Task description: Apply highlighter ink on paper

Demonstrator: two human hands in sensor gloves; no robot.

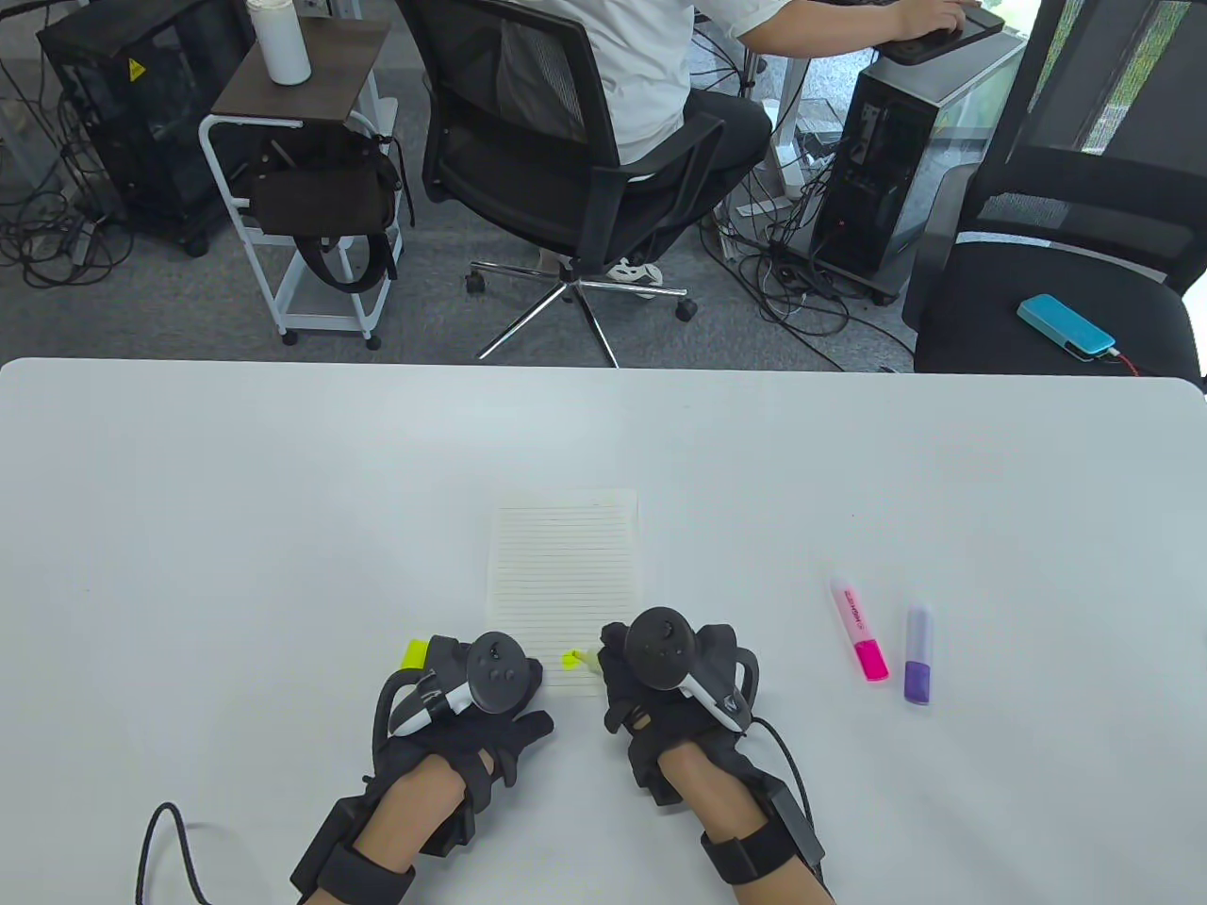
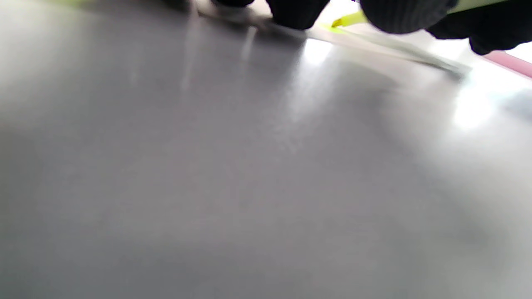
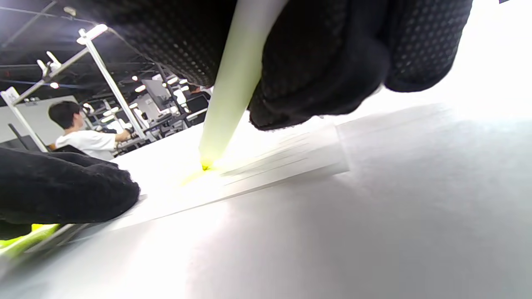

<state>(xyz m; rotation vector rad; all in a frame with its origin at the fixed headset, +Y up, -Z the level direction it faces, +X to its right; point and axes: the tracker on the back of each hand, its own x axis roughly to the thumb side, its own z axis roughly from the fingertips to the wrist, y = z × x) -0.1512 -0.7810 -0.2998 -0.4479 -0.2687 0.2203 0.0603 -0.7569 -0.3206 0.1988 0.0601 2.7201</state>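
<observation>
Pinching a yellow highlighter (image 3: pixel 232 83) between curled gloved fingers, the right hand (image 1: pixel 674 679) is seen at the lower centre of the table view, with the pen's tip set on the bottom edge of the lined paper (image 1: pixel 564 584), where a small yellow mark (image 1: pixel 570 658) is visible. In the right wrist view the tip is shown touching the sheet, with a faint yellow smear beside it. The left hand (image 1: pixel 471 698) is placed just left of the sheet's lower corner; a yellow cap (image 1: pixel 416 652) is partly hidden beneath it, and whether it is gripped or merely covered cannot be told. The paper lies flat on the white counter (image 1: pixel 236 528). To the right of the frame, well apart from the sheet, a pink highlighter (image 1: pixel 859 630) and a purple highlighter (image 1: pixel 918 654) are laid side by side, both capped.
</observation>
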